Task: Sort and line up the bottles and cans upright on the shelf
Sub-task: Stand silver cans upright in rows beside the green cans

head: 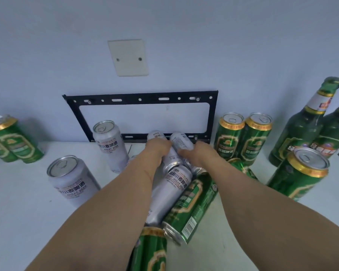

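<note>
Head camera view: a person's two bare arms reach forward over a white shelf [18, 208] toward a pile of beer cans against a pale wall [184, 45]. The left hand [157, 151] curls over a silver can [157, 136] lying on its side, its long axis running away from the camera toward the wall. The right hand [196, 153] grips a second silver can [181, 141] just beside the first, also lying flat and pointing toward the wall.

Below the hands, a third silver can [168, 194] lies lengthwise between the forearms, its top end toward the hands. Touching it on the right, a green can [192, 208] lies on its side with its base toward the camera. Another green can [151, 251] lies at the bottom edge, partly hidden by the left forearm.

Two silver cans stand upright to the left, one near the wall [111, 143] and one nearer the camera [72, 178]. Two green cans [10, 141] stand at the far left edge. To the right, a pair of green cans [243, 139] stands side by side near the wall, a single green can [299, 173] stands closer, and two green glass bottles [309, 122] stand upright behind it.

A black metal bracket [139, 98] and a blank white cover plate [128, 57] are fixed to the wall.
</note>
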